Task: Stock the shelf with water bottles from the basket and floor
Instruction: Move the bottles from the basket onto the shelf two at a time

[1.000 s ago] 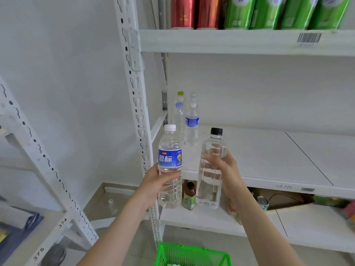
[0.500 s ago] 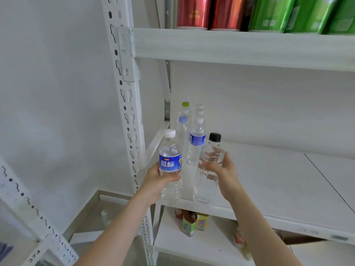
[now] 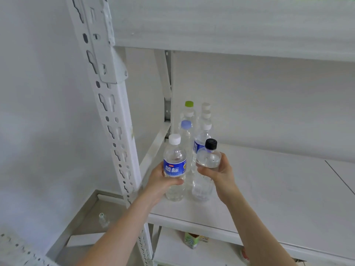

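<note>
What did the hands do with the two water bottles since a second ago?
The left hand moved the blue-label bottle and the right hand moved the black-capped bottle forward, from in front of the shelf edge to over the shelf board, beside the bottles at the back. Nothing was let go: both hands still grip. Those standing bottles stayed put.

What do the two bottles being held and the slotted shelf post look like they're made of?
Blue-label bottle: clear, glossy thin plastic, judging by the see-through wall with water showing inside.
Black-cap bottle: likewise clear plastic, its smooth shoulder catching highlights.
Post: probably painted steel, matt white, going by its punched slots and bolted bracket.
</note>
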### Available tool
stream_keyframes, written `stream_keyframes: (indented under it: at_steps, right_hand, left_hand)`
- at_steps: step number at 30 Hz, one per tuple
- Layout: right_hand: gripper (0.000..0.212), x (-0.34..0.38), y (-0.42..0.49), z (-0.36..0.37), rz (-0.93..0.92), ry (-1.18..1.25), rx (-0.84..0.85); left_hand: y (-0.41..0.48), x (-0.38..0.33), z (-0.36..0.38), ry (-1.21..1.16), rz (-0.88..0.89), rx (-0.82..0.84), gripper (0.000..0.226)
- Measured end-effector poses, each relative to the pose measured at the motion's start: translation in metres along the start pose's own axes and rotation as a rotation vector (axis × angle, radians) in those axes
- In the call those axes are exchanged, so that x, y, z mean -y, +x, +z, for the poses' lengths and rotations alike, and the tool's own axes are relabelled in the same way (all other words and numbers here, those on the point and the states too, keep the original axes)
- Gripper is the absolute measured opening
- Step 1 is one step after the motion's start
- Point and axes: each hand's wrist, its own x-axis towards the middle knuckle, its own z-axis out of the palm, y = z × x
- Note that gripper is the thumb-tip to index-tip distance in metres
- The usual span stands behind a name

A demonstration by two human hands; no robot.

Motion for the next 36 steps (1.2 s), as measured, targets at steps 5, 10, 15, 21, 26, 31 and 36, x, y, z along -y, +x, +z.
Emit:
stream_keyframes:
  at_steps: [5,10,15,21,26,31,36]
  right_hand:
    - [0.067,-0.012,0.016,0.001,-0.004,-0.021,-0.027]
    - [0.071,-0.017,0.025,-0.002,-0.023,-0.012,-0.049]
    - [0.071,-0.02,0.029,-0.001,-0.033,0.012,-0.027]
    - [0.07,-0.023,0.03,0.002,-0.059,0.017,-0.011]
    - [0.073,-0.021,0.029,0.005,-0.023,0.006,-0.024]
    - [0.075,-0.02,0.029,0.008,0.008,-0.005,-0.05]
    - [0.078,-0.016,0.028,0.009,0.033,-0.043,-0.059]
  left_hand:
    - [0.019,-0.001,0.002,0.012,0.017,0.015,0.071]
    - [0.032,-0.002,0.002,0.025,0.008,0.021,0.068]
    - [0.042,-0.001,0.002,0.032,0.008,0.022,0.071]
    - [0.048,0.002,0.002,0.062,-0.003,0.017,0.081]
    - [0.048,0.004,0.001,0.094,-0.005,0.037,0.083]
    - [0.048,0.003,0.002,0.089,-0.004,0.052,0.083]
    - [0.047,0.002,0.002,0.06,0.003,0.064,0.08]
